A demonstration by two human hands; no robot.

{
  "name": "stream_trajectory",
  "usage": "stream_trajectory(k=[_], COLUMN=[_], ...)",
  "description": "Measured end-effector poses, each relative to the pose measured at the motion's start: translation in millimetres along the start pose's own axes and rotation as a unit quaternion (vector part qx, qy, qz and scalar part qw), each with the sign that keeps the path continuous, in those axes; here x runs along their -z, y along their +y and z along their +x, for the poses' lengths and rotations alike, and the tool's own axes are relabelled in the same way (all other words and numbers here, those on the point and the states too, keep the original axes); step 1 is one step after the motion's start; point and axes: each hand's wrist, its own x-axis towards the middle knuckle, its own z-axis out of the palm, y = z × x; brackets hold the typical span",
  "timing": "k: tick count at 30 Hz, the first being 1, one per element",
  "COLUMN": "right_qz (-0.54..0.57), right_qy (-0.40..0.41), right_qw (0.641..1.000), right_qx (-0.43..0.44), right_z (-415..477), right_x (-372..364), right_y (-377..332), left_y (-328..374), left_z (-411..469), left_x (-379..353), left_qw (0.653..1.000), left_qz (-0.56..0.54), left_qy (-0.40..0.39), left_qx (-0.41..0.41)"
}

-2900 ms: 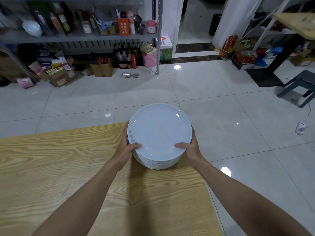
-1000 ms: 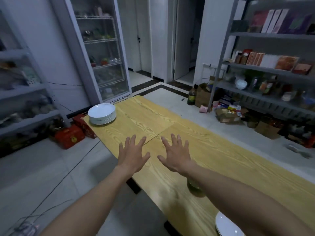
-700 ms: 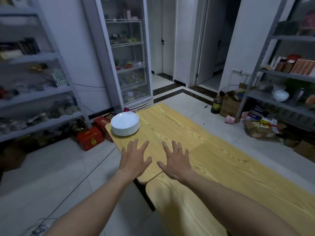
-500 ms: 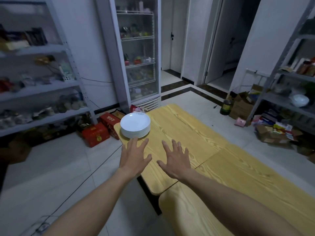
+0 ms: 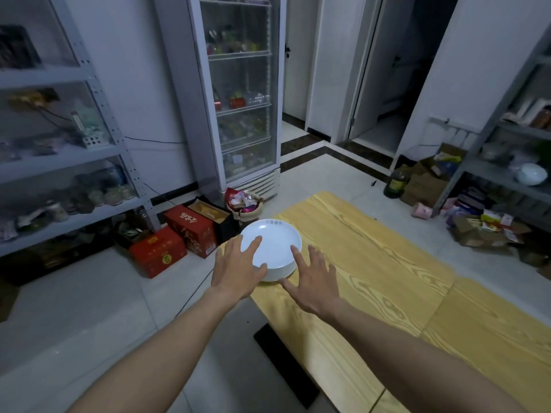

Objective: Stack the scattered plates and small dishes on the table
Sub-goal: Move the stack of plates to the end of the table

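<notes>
Both hands are spreading wide and empty: my left hand (image 5: 238, 271) and right hand (image 5: 314, 283) are flanking the plate stack (image 5: 272, 253) at frame centre, positioning to grip its sides evenly.

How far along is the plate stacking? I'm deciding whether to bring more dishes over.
Done: one neat stack of white round plates sits at the corner of the yellow wood-grain table. In hand: nothing is gripped; the left hand and right hand reach open toward that stack. Left: no loose dishes show on the visible tabletop, so any remainder lies out of view.
</notes>
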Motion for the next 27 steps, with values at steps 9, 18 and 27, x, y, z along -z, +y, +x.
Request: stream_trajectory(k=[9,18,27], right_qz=[0.109,0.308,0.442], right_qy=[-0.027,-0.072,-0.063], right_qw=[0.991,0.938,0.873], right_qx=[-0.068,-0.145,-0.198], right_z=[79.2,136.4,154.5], right_x=[-28.2,-62.1,-100.2], right_y=[3.6,28.2,39.6], left_y=[-47.3,-83.8,-122.8], left_z=[80.4,143.5,170.9], left_x=[-42.1,-91.8,-131.3], left_qw=[0.993,0.971,0.914], left_qz=[-0.099,-0.188,-0.338], left_qy=[-0.056,-0.114,-0.199], left_qx=[0.026,0.096,0.102])
